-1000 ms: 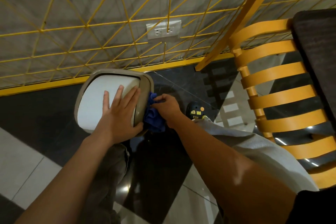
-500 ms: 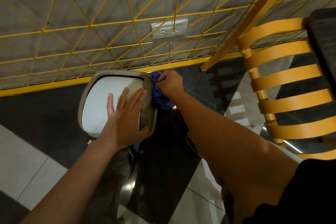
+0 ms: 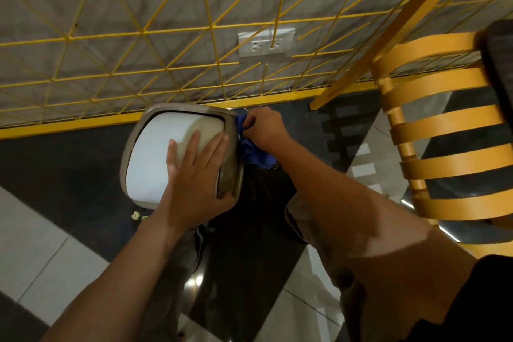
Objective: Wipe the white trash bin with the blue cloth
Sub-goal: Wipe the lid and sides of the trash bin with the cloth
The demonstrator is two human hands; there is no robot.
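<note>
The left hand [image 3: 194, 178] lies flat with fingers spread on the lid of the white trash bin [image 3: 155, 158], its thumb hooked over the near right corner of the grey rim, bracing the bin against the floor [image 3: 69, 164]. Just right of it, the right hand [image 3: 263, 126] is bunched shut on the blue cloth [image 3: 254, 151], which is pressed against the bin's right side. A second ago that hand and cloth sat at the near end of this side; now they have climbed to the far corner, so one stroke along the right flank looks finished, and the back and left faces probably remain. Beyond the right hand, the yellow base rail [image 3: 277, 98] and wire grille [image 3: 166, 36] stand close behind the bin, leaving little room there. Further right, the yellow slatted chair [image 3: 444, 147] stands well apart; open floor lies left of the left hand.
</note>
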